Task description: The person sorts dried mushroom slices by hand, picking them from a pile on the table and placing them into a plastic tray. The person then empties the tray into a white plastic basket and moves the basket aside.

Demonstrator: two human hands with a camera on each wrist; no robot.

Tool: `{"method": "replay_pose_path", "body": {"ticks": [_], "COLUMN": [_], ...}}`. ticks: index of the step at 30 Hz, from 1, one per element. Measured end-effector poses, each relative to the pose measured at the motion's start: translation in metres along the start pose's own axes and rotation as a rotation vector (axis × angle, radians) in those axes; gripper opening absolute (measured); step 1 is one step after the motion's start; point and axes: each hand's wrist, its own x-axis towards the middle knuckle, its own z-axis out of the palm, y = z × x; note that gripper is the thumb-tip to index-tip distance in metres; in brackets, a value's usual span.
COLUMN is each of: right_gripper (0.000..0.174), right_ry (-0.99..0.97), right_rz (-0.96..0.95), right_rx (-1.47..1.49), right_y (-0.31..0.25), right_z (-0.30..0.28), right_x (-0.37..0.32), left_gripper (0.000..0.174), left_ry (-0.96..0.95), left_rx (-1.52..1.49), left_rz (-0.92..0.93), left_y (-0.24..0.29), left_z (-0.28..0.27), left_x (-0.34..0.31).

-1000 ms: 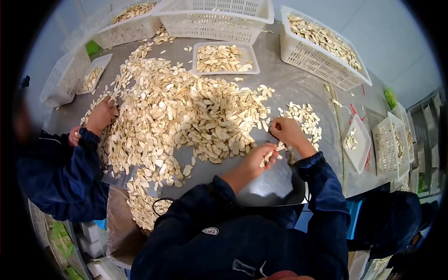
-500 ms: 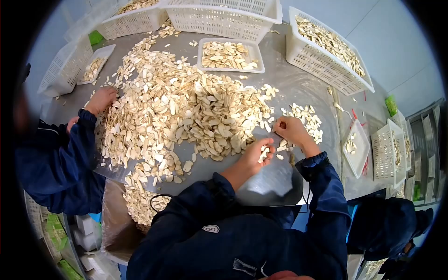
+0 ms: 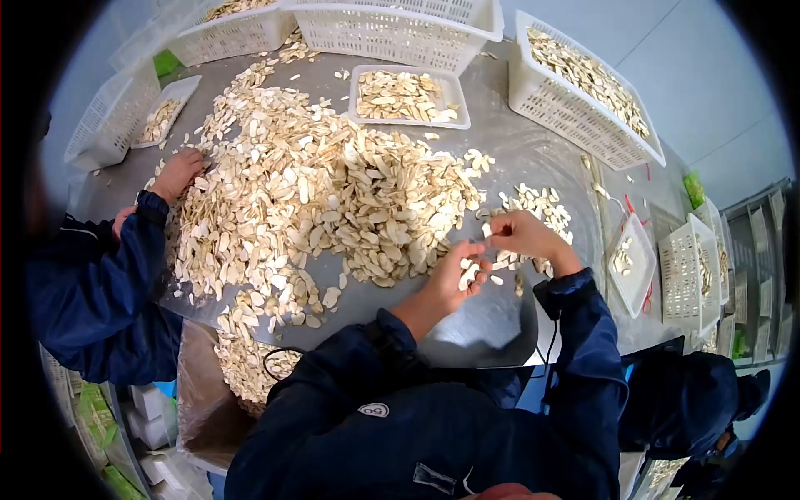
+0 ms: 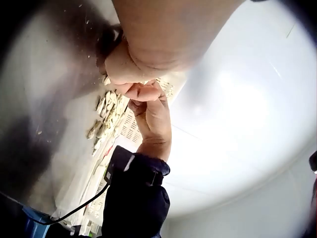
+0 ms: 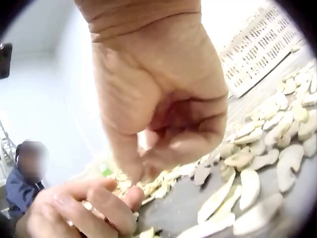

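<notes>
A big heap of pale, flat slices (image 3: 317, 200) covers the metal table (image 3: 533, 150). My left hand (image 3: 471, 268) sits at the heap's near right edge, its fingers curled round a few slices. Just above it my right hand (image 3: 493, 235) pinches a single slice (image 3: 487, 228); the two hands' fingertips nearly touch. In the right wrist view my right hand (image 5: 148, 163) is a curled fist over my left hand's fingers (image 5: 89, 208), with loose slices (image 5: 257, 168) on the table beside them. The left wrist view shows both hands meeting (image 4: 141, 91) above scattered slices (image 4: 104, 111).
Another person's hand (image 3: 177, 171) works the heap's far left side. White baskets (image 3: 400, 29) (image 3: 583, 83) and a tray of slices (image 3: 406, 96) line the back. A small pile (image 3: 542, 208), a tray (image 3: 629, 258) and a basket (image 3: 696, 267) lie to the right.
My right hand has come down and left until it meets my left hand. The left hand has stayed in place with its slices. The other person's hand has shifted slightly along the heap.
</notes>
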Motion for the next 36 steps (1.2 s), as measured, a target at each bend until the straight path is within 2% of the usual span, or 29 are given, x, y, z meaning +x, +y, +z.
{"method": "replay_pose_path", "body": {"ticks": [2,3,6,7,9,10,11,14,17,20,21,24,29,32,36], "right_gripper": [0.023,0.021,0.020,0.018,0.017,0.017,0.020,0.016,0.011,0.005,0.009,0.014,0.012,0.016,0.019], "right_ry": [-0.211,-0.174,0.136,0.239,0.476,0.595,0.551,0.571,0.642,0.552,0.490,0.178,0.105,0.107,0.147], "right_rz": [-0.038,-0.118,0.017,-0.011,-0.233,-0.354,-0.301,-0.377,-0.387,-0.238,-0.252,0.100,0.084,0.020,0.059], "right_rx": [0.349,0.341,0.018,-0.116,-0.305,-0.406,-0.380,-0.430,-0.484,-0.512,-0.528,-0.015,0.335,0.279,0.166], "right_y": [-0.013,-0.010,-0.006,0.001,0.039,0.033,0.028,0.041,0.034,0.027,0.031,0.035,0.032,0.022,0.016], "right_z": [-0.013,-0.014,-0.023,-0.022,-0.006,-0.012,-0.012,-0.004,0.002,-0.002,-0.005,-0.016,-0.021,-0.023,-0.027], "right_x": [-0.008,-0.002,0.025,0.041,0.077,0.090,0.095,0.118,0.110,0.088,0.082,0.063,0.043,0.038,0.034], "left_gripper": [0.026,0.027,0.025,0.025,0.023,0.023,0.022,0.022,0.021,0.019,0.019,0.019,0.018,0.018,0.018], "left_ry": [-0.019,-0.001,0.003,-0.025,-0.084,-0.072,-0.062,-0.038,-0.043,-0.049,-0.058,-0.084,-0.077,-0.075,-0.099], "left_rx": [-0.025,-0.038,0.090,0.121,0.182,0.174,0.166,0.144,0.120,0.087,0.081,0.071,0.083,0.092,0.099], "left_rz": [0.025,0.004,-0.007,-0.015,-0.019,-0.019,-0.016,-0.007,0.002,0.009,-0.001,-0.011,-0.016,-0.014,0.005], "left_y": [-0.001,0.001,-0.005,-0.006,-0.007,-0.007,-0.008,-0.008,-0.001,-0.001,-0.001,-0.001,0.001,0.001,0.002], "left_z": [0.000,0.000,-0.007,-0.008,-0.010,-0.010,-0.009,-0.011,-0.011,-0.010,-0.010,-0.009,-0.009,-0.008,-0.008], "left_x": [0.002,0.000,0.007,0.008,0.008,0.009,0.009,0.011,0.012,0.007,0.007,0.005,0.005,0.004,0.002]}}
